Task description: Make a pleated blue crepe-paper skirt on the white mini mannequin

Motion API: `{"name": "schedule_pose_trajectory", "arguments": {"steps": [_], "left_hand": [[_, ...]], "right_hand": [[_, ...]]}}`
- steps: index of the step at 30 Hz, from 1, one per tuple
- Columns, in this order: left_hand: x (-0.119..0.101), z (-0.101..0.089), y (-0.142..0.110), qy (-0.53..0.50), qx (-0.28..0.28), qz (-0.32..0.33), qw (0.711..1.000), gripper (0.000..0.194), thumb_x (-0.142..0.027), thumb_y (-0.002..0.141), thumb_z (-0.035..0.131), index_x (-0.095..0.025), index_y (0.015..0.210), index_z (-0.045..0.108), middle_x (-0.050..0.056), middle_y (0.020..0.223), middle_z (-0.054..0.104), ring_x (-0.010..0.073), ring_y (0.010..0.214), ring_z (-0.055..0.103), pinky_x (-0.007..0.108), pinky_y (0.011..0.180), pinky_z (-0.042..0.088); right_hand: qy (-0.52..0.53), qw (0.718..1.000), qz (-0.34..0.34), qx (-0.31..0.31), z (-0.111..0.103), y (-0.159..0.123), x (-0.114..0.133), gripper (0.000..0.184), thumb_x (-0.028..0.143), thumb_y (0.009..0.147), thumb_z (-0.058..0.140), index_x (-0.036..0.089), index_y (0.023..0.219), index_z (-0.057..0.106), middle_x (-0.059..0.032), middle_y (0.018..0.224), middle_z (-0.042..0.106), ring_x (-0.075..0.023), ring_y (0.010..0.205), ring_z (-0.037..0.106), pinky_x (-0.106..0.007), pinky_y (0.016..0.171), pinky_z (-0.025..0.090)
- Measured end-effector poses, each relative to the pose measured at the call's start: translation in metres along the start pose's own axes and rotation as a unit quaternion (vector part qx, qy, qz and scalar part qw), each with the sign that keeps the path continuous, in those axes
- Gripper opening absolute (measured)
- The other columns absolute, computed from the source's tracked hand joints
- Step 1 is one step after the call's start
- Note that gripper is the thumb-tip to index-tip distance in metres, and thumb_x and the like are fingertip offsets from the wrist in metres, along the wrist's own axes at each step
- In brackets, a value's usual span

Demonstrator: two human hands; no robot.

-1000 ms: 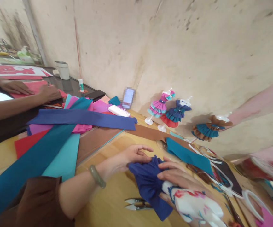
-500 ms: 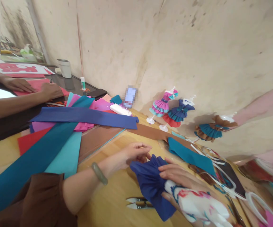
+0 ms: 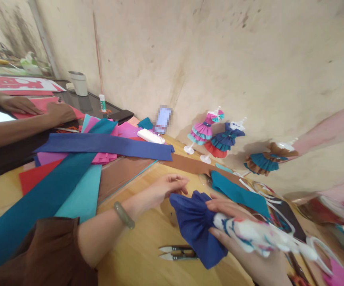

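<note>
My right hand (image 3: pixel 234 230) is closed round a small white dress form (image 3: pixel 249 232) blotched with red and blue, tilted with its narrow end toward the lower right. A gathered dark blue crepe-paper skirt (image 3: pixel 194 226) flares from the form toward the left; my right fingers rest on its gathers. Just beyond the skirt's upper left edge is my left hand (image 3: pixel 170 186), fingers loosely bent and partly apart, with nothing visible in them. On the wooden table under the skirt lie thread snips (image 3: pixel 178 252), their handles partly covered.
Crossed blue (image 3: pixel 106 146) and teal strips (image 3: pixel 70 178) lie over coloured sheets at left. Three dressed mini forms stand by the wall, one brown and teal (image 3: pixel 264 163). A teal piece (image 3: pixel 240 194) and white cords lie at right. Another person's hands (image 3: pixel 60 113) work on red paper.
My left hand has come away from the skirt's edge. My right hand has turned the dress form and skirt slightly, shifting them right. The other person's hand now shows a pen-like object.
</note>
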State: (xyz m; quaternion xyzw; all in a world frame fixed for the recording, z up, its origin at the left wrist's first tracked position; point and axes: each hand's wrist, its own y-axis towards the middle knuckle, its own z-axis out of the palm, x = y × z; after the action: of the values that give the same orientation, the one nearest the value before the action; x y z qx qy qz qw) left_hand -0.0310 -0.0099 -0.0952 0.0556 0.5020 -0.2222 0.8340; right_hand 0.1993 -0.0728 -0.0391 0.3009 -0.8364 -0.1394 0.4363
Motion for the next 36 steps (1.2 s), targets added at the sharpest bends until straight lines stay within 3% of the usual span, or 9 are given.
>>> {"name": "schedule_pose_trajectory", "arguments": {"steps": [3,6,13,20,23,26,30,32,36], "left_hand": [[-0.011,0.0,-0.007,-0.007,-0.023,0.029,0.999,0.05,-0.06,0.071,0.079,-0.016,0.094,0.071,-0.001,0.072,0.064,0.0112,0.066,0.058,0.024,0.061,0.039],[-0.015,0.004,-0.011,0.013,-0.018,0.031,0.999,0.053,-0.062,0.071,0.079,-0.015,0.095,0.073,-0.001,0.07,0.061,0.0108,0.062,0.054,0.026,0.062,0.039],[-0.006,0.012,-0.011,0.063,-0.019,0.038,0.997,0.051,-0.046,0.067,0.087,-0.017,0.105,0.07,-0.001,0.075,0.064,0.0104,0.064,0.055,0.025,0.065,0.04],[0.009,0.019,-0.003,0.123,-0.024,0.044,0.991,0.037,-0.038,0.076,0.081,-0.013,0.1,0.07,0.003,0.076,0.068,0.0143,0.067,0.061,0.029,0.068,0.048],[0.008,0.02,-0.006,0.15,-0.067,0.084,0.983,0.035,-0.032,0.08,0.077,-0.015,0.109,0.069,0.005,0.088,0.071,0.0174,0.08,0.065,0.031,0.076,0.051],[0.001,0.022,-0.016,0.267,-0.13,0.252,0.921,0.026,-0.032,0.089,0.067,-0.02,0.112,0.07,0.009,0.11,0.071,0.0216,0.098,0.065,0.036,0.085,0.053],[-0.008,0.031,-0.031,0.421,-0.05,0.512,0.747,0.026,-0.021,0.095,0.06,-0.022,0.119,0.069,0.009,0.117,0.073,0.0249,0.115,0.062,0.045,0.101,0.048],[-0.009,0.036,-0.035,0.454,-0.025,0.547,0.703,0.031,-0.02,0.095,0.06,-0.019,0.125,0.065,0.01,0.121,0.072,0.027,0.121,0.058,0.046,0.103,0.049],[-0.005,0.041,-0.037,0.501,0.013,0.524,0.689,0.033,-0.018,0.096,0.058,-0.016,0.129,0.062,0.012,0.129,0.069,0.0279,0.124,0.055,0.048,0.106,0.049]], "right_hand": [[-0.031,0.992,0.082,-0.089,0.002,-0.001,0.014,0.024,0.03,0.073,0.082,0.027,0.097,0.081,-0.0069,0.1,0.081,-0.0302,0.092,0.077,-0.039,0.083,0.065],[-0.005,0.98,0.122,-0.155,0.006,-0.001,0.019,0.022,0.033,0.073,0.082,0.024,0.093,0.081,-0.0071,0.096,0.081,-0.0284,0.086,0.078,-0.036,0.077,0.066],[0.085,0.974,0.135,-0.164,0.01,0.002,0.013,0.02,0.03,0.074,0.082,0.027,0.094,0.08,-0.0041,0.093,0.081,-0.0254,0.083,0.078,-0.033,0.076,0.066],[0.063,0.972,0.15,-0.172,0.011,0.001,0.013,0.019,0.032,0.073,0.083,0.025,0.09,0.08,-0.006,0.093,0.081,-0.027,0.083,0.077,-0.037,0.078,0.065],[0.056,0.97,0.153,-0.181,0.012,-0.001,0.01,0.02,0.033,0.073,0.083,0.025,0.09,0.08,-0.0067,0.094,0.081,-0.028,0.084,0.077,-0.039,0.078,0.065],[0.048,0.971,0.145,-0.185,0.014,-0.002,0.007,0.022,0.033,0.075,0.082,0.024,0.095,0.08,-0.0078,0.1,0.081,-0.029,0.09,0.077,-0.043,0.086,0.063],[0.052,0.974,0.118,-0.183,0.018,-0.001,0.008,0.023,0.032,0.078,0.08,0.024,0.099,0.08,-0.0075,0.103,0.08,-0.0287,0.094,0.076,-0.044,0.09,0.062],[0.047,0.975,0.106,-0.189,0.019,-0.001,0.008,0.023,0.031,0.077,0.081,0.025,0.099,0.08,-0.0065,0.1,0.081,-0.0281,0.092,0.077,-0.043,0.087,0.063],[0.024,0.98,0.084,-0.181,0.022,-0.002,0.006,0.015,0.028,0.077,0.081,0.027,0.092,0.081,-0.0043,0.095,0.082,-0.0269,0.087,0.078,-0.04,0.085,0.064]]}}
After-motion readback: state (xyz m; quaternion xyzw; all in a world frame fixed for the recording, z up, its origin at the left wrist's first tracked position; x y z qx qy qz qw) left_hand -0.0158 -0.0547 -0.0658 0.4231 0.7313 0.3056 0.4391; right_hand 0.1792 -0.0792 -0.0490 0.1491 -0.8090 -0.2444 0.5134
